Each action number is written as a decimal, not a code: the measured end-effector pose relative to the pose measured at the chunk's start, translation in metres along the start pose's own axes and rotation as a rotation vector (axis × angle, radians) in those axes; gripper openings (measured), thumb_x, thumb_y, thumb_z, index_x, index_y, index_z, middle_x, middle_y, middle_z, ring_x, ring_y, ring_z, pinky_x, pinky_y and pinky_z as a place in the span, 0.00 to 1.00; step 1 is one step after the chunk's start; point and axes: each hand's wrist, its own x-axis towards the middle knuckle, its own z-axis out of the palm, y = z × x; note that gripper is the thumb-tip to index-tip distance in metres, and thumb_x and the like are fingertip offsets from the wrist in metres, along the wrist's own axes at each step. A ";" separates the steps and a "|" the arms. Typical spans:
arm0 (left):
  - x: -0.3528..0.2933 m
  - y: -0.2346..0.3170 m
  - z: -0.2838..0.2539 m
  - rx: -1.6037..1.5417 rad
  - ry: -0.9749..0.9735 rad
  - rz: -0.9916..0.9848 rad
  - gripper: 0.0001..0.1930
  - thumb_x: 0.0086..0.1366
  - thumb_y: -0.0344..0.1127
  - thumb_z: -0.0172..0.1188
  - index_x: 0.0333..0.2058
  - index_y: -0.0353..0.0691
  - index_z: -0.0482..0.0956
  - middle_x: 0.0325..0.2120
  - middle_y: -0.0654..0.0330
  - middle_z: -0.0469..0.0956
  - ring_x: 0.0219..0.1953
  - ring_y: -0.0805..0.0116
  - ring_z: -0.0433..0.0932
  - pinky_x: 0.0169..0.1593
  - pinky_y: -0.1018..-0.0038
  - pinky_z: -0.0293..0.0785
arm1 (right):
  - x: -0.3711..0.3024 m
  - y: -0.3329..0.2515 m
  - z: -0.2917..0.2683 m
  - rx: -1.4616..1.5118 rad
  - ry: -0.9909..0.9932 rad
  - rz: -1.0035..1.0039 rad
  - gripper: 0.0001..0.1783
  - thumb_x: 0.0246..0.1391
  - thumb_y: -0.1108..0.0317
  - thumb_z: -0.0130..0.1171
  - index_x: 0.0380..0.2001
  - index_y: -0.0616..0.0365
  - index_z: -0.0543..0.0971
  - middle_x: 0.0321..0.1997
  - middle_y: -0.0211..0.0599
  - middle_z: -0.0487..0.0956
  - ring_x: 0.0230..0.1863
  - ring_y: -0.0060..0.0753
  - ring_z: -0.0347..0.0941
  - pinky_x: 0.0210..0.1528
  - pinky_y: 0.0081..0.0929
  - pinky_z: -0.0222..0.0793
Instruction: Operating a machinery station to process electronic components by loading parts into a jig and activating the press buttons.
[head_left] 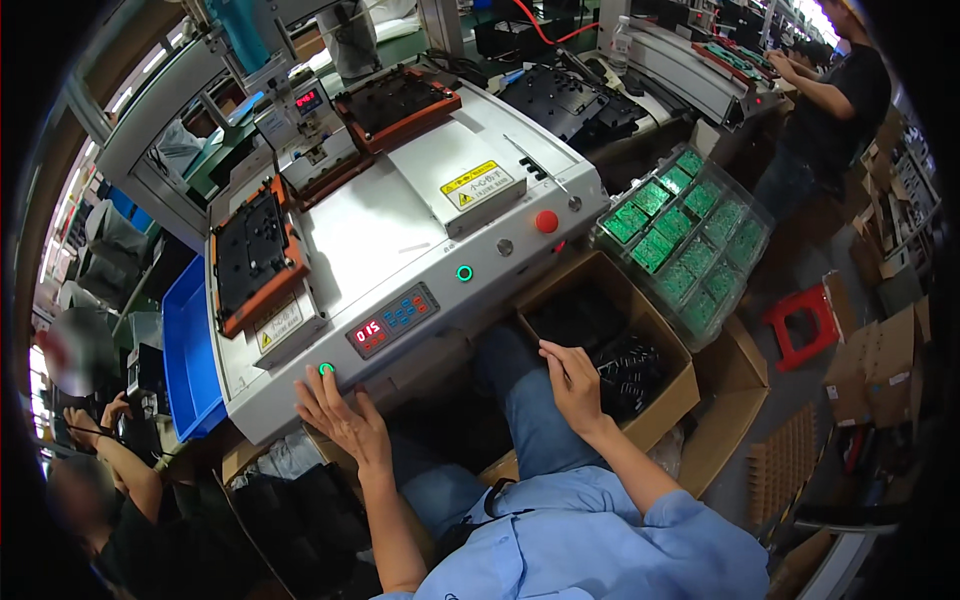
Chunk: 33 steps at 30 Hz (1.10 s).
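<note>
My left hand (345, 422) is open, fingers spread, at the front panel of a white benchtop machine (370, 230). A fingertip is on or right beside a green-lit round button (326, 369). My right hand (577, 388) hovers over the near edge of an open cardboard box (655, 420), its fingers pinched together; whatever they hold, if anything, cannot be made out. Black parts (628, 372) lie in that box. On the machine sit two orange-framed black fixtures, one at the left (252, 250) and one farther back (395, 105). A red display (369, 331) glows on the panel.
A clear tray of green circuit boards (690, 240) stands right of the machine. A red stop button (545, 221) juts from the panel. Left lies a blue bin (188, 345). Co-workers sit at left and stand at far right (835, 105). A red stool (803, 322) is on the floor.
</note>
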 end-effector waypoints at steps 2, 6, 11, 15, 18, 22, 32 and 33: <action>-0.003 -0.002 -0.004 -0.107 -0.046 -0.037 0.30 0.61 0.28 0.55 0.61 0.40 0.57 0.62 0.49 0.60 0.66 0.47 0.51 0.67 0.52 0.42 | 0.003 0.003 0.000 -0.006 0.027 -0.003 0.11 0.55 0.78 0.52 0.42 0.62 0.77 0.34 0.41 0.80 0.36 0.40 0.75 0.40 0.30 0.69; -0.047 -0.038 -0.020 -0.254 0.049 -0.091 0.25 0.64 0.29 0.52 0.60 0.35 0.61 0.60 0.47 0.62 0.65 0.46 0.55 0.66 0.56 0.49 | 0.013 0.030 -0.023 -0.261 0.074 -0.007 0.09 0.57 0.76 0.51 0.39 0.60 0.79 0.33 0.40 0.79 0.34 0.39 0.73 0.40 0.32 0.67; -0.153 -0.136 -0.061 0.190 -0.136 -0.452 0.19 0.68 0.35 0.49 0.54 0.31 0.68 0.55 0.45 0.68 0.61 0.48 0.61 0.63 0.61 0.55 | 0.014 0.074 -0.074 -0.438 0.179 0.220 0.08 0.56 0.73 0.53 0.37 0.59 0.79 0.35 0.40 0.79 0.39 0.44 0.73 0.43 0.36 0.67; -0.228 -0.186 -0.078 0.162 -0.300 -0.683 0.22 0.70 0.40 0.47 0.54 0.29 0.68 0.55 0.42 0.67 0.60 0.47 0.62 0.63 0.64 0.56 | 0.002 0.090 -0.091 -0.431 0.081 0.287 0.08 0.56 0.72 0.53 0.37 0.58 0.79 0.36 0.39 0.79 0.40 0.44 0.72 0.44 0.36 0.66; -0.231 -0.179 -0.087 0.201 -0.319 -0.681 0.23 0.71 0.41 0.46 0.58 0.31 0.64 0.58 0.42 0.63 0.60 0.47 0.61 0.63 0.62 0.56 | 0.007 0.087 -0.071 -0.482 -0.046 0.173 0.08 0.56 0.70 0.54 0.39 0.56 0.79 0.37 0.38 0.79 0.41 0.44 0.71 0.46 0.37 0.65; -0.218 -0.186 -0.096 0.255 -0.244 -0.572 0.23 0.65 0.37 0.54 0.53 0.28 0.68 0.47 0.38 0.73 0.50 0.43 0.72 0.54 0.59 0.66 | 0.029 0.106 -0.033 -0.455 -0.246 0.087 0.09 0.54 0.67 0.56 0.36 0.58 0.80 0.35 0.42 0.80 0.40 0.47 0.73 0.44 0.37 0.67; -0.200 -0.174 -0.080 0.364 -0.220 -0.580 0.30 0.60 0.46 0.59 0.55 0.33 0.65 0.39 0.45 0.71 0.41 0.46 0.71 0.47 0.57 0.65 | 0.041 0.108 -0.016 -0.319 -0.405 0.190 0.14 0.60 0.64 0.51 0.43 0.60 0.78 0.42 0.46 0.79 0.46 0.46 0.74 0.49 0.35 0.67; -0.200 -0.172 -0.084 0.360 -0.205 -0.582 0.30 0.59 0.46 0.60 0.56 0.34 0.65 0.40 0.46 0.70 0.42 0.45 0.70 0.47 0.58 0.66 | 0.042 0.104 -0.010 -0.313 -0.413 0.181 0.14 0.60 0.64 0.51 0.43 0.60 0.78 0.42 0.46 0.79 0.46 0.46 0.74 0.49 0.35 0.67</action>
